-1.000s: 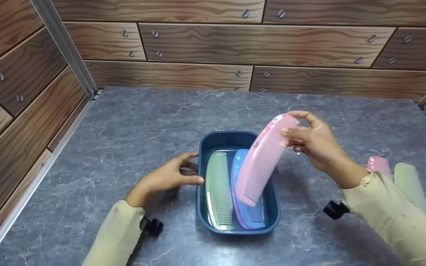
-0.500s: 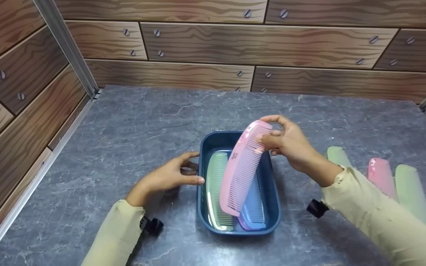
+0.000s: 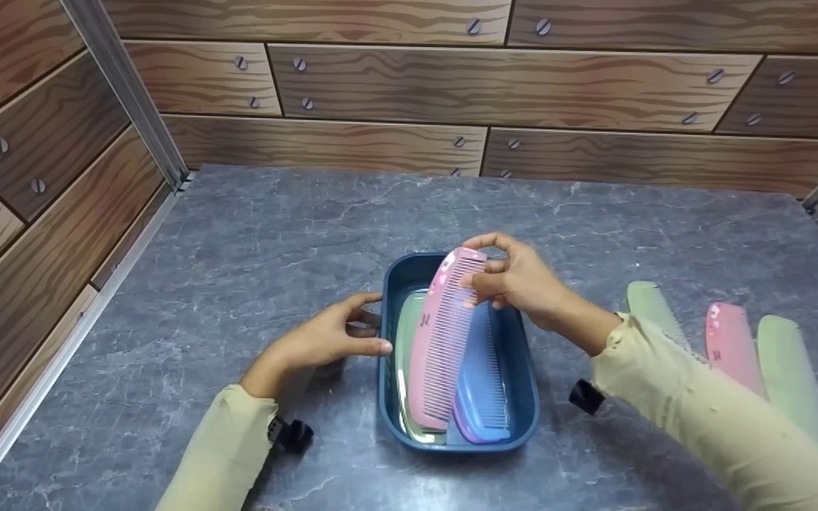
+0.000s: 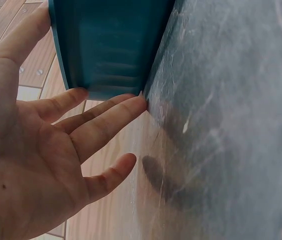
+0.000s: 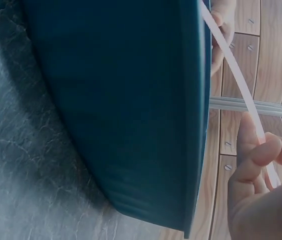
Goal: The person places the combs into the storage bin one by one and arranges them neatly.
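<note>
A pink comb (image 3: 439, 348) with a flower print hangs tilted over a dark blue plastic container (image 3: 531, 383). My right hand (image 3: 522, 284) pinches its upper end between thumb and fingers; edge-on in the right wrist view, the comb (image 5: 235, 72) slants past the container's rim. Inside the container lie a green comb (image 3: 405, 383), partly covered by the pink one, and a blue comb (image 3: 483, 376) with a purple edge beneath it. At the container's left side, my left hand (image 3: 327, 337) touches the wall with spread fingers, as the left wrist view also shows.
On the right of the grey marbled tabletop (image 3: 267, 234) lie a green comb (image 3: 650, 305), another pink comb (image 3: 732, 341) and a further green comb (image 3: 792, 369), partly behind the right sleeve (image 3: 707, 404). Wood-patterned panels (image 3: 380, 78) rise behind and at the left.
My right hand has carried the pink comb left and lower, from over the blue comb to over the green one. The left hand has stayed at the container. More combs show on the right.
</note>
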`<action>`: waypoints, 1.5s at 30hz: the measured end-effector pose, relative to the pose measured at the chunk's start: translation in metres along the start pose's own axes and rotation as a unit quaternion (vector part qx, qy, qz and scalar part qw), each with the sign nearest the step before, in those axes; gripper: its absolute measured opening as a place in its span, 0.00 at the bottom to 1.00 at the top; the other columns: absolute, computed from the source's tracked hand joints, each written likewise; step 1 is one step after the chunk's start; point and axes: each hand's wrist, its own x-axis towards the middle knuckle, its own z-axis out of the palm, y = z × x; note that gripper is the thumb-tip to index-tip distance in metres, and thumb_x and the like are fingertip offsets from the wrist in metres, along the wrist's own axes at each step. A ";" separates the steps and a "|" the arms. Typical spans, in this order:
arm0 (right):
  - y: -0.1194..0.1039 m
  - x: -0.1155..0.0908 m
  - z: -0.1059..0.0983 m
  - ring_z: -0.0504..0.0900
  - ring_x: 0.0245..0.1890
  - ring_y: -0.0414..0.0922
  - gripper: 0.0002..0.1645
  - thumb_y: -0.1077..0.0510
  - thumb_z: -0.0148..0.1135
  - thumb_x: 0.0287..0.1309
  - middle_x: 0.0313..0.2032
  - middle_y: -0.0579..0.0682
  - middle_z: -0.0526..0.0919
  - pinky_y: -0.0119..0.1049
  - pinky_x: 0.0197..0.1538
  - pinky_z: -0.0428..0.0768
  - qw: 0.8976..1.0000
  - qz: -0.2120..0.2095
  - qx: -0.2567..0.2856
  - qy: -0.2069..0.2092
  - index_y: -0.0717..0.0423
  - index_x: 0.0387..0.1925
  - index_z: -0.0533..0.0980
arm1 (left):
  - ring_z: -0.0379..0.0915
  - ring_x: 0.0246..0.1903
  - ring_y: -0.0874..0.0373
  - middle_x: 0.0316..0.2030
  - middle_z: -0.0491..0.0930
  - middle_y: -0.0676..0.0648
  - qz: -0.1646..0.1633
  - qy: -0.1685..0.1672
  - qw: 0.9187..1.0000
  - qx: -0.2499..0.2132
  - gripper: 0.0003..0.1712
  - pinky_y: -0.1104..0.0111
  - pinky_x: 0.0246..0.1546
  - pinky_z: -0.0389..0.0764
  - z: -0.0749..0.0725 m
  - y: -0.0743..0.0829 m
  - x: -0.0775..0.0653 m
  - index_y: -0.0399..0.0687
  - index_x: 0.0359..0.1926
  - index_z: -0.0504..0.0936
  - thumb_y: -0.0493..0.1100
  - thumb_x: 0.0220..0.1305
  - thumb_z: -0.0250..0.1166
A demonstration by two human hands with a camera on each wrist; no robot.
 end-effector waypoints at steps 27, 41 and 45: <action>0.005 0.015 0.004 0.81 0.27 0.41 0.35 0.70 0.61 0.52 0.34 0.48 0.81 0.30 0.27 0.76 0.993 -0.012 -0.077 -0.085 0.60 0.63 0.64 | 0.68 0.64 0.42 0.64 0.68 0.34 0.001 -0.005 1.000 -0.007 0.51 0.54 0.62 0.75 -0.001 0.000 0.001 0.46 0.74 0.52 0.51 0.58 0.71; 0.009 0.026 0.004 0.79 0.29 0.38 0.30 0.72 0.64 0.52 0.32 0.55 0.79 0.26 0.32 0.78 0.977 -0.075 -0.183 -0.082 0.68 0.58 0.68 | 0.68 0.64 0.41 0.64 0.67 0.34 -0.001 0.001 1.000 0.004 0.52 0.54 0.63 0.74 -0.002 0.000 0.001 0.46 0.74 0.52 0.52 0.57 0.71; 0.010 0.029 0.004 0.78 0.32 0.38 0.29 0.71 0.66 0.52 0.35 0.58 0.81 0.25 0.36 0.77 0.969 -0.092 -0.212 -0.085 0.69 0.57 0.70 | 0.67 0.65 0.41 0.67 0.64 0.34 -0.007 0.003 1.000 0.005 0.52 0.53 0.64 0.72 -0.001 0.001 0.000 0.47 0.74 0.53 0.52 0.57 0.71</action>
